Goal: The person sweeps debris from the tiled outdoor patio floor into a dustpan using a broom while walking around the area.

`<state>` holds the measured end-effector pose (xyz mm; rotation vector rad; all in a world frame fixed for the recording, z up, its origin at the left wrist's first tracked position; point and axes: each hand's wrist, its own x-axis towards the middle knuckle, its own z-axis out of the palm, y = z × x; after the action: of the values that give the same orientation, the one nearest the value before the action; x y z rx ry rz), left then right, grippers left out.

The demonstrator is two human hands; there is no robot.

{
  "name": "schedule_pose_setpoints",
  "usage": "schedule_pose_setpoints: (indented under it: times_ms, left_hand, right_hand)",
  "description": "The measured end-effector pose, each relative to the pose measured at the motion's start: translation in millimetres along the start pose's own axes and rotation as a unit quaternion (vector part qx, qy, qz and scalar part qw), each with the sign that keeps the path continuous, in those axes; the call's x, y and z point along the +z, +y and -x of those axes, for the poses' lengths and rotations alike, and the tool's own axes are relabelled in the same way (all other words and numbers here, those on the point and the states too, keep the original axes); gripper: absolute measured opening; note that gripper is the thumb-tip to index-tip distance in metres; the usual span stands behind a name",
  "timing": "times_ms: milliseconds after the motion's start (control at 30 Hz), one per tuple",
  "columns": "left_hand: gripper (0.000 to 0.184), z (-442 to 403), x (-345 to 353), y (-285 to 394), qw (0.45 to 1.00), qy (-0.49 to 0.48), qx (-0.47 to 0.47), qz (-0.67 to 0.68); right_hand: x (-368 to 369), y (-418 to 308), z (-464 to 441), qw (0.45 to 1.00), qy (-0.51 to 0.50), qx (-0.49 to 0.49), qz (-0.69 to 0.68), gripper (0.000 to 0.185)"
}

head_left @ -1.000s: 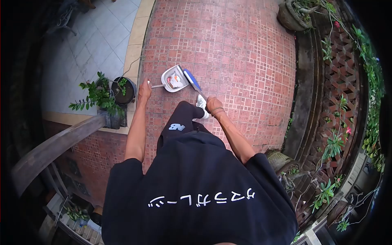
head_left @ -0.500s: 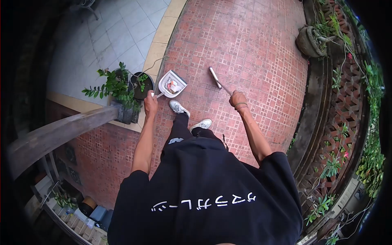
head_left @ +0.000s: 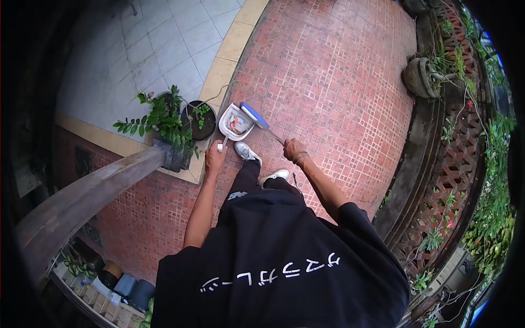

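Observation:
My left hand (head_left: 215, 157) is closed round the handle of a white dustpan (head_left: 223, 123), which is low over the red tiles just beyond my left shoe. Inside the pan lies a small heap of litter (head_left: 237, 124) with orange and pale bits. My right hand (head_left: 295, 150) grips the stick of a broom (head_left: 254, 115) with a blue and white head. That head is at the pan's open right edge; whether it touches the rim I cannot tell. The bristles are hidden from above.
A black plant pot (head_left: 199, 121) and a leafy plant (head_left: 146, 117) stand left of the dustpan, beside a wooden post (head_left: 98, 186). A raised tiled step (head_left: 232, 44) runs along the left. At right are a stone planter (head_left: 418, 77) and a lattice wall (head_left: 437, 191).
The broom has swung left from the open tiles to the dustpan's edge, its head turning so the blue side shows. My right hand moved left and slightly down; the dustpan has tilted a little.

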<state>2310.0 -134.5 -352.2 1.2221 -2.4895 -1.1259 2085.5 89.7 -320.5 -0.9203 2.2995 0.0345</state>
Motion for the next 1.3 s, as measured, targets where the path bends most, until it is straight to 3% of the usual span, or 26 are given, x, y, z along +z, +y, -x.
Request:
schedule_pose_setpoints:
  times_ms: [100,167,233,300,333,400,533,567,667,933,1033,1100,1200,1233,1300]
  left_hand:
    - [0.032,-15,4,-20,1.000,-0.012,-0.004,0.010]
    - [0.025,-22,-2,-21,0.991,-0.041,-0.127,0.006]
    - [0.025,-28,-8,-22,0.990,-0.055,-0.131,0.012]
    - [0.025,-34,-10,-17,0.988,-0.063,-0.137,0.020]
    - [0.025,-35,-13,-14,0.983,-0.081,-0.165,-0.010]
    - [0.025,-40,-13,-16,0.977,-0.100,-0.183,-0.042]
    - [0.024,-37,8,-48,0.966,-0.166,-0.198,-0.009]
    - [0.023,-35,15,-56,0.968,-0.150,-0.199,-0.018]
    - [0.022,-26,23,-64,0.974,-0.125,-0.186,-0.043]
    - [0.022,36,21,-79,0.987,-0.119,-0.103,-0.022]
    - [0.019,67,11,-50,0.975,-0.138,-0.139,0.105]
    - [0.019,83,8,-41,0.977,-0.130,-0.127,0.113]
    - [0.019,109,-3,-38,0.979,-0.110,-0.114,0.130]
    - [0.020,116,-5,-34,0.985,-0.112,-0.079,0.102]
    - [0.020,127,-8,-25,0.992,-0.119,-0.011,0.044]
  right_hand:
    - [-9,29,13,0.996,0.006,0.063,-0.069,0.030]
    - [3,51,42,0.987,0.040,0.106,-0.110,0.033]
    - [15,63,83,0.974,0.079,0.153,-0.149,0.036]
    - [20,70,124,0.970,-0.065,0.157,-0.173,0.030]
    - [22,71,144,0.968,-0.061,0.169,-0.175,0.030]
    - [20,67,175,0.818,-0.152,0.353,-0.427,0.031]
    - [72,95,216,0.762,-0.140,0.425,-0.468,0.033]
    - [86,105,224,0.758,-0.134,0.427,-0.475,0.033]
    - [123,129,252,0.867,-0.022,0.447,-0.220,0.038]
    - [170,165,335,0.818,-0.018,0.528,-0.228,0.034]
    - [195,176,351,0.817,-0.032,0.511,-0.266,0.032]
    - [208,185,360,0.817,-0.037,0.500,-0.284,0.031]
    - [224,191,371,0.727,-0.069,0.529,-0.432,0.026]
    - [229,192,374,0.727,-0.068,0.525,-0.436,0.026]
    - [239,192,382,0.799,-0.030,0.484,-0.354,0.026]
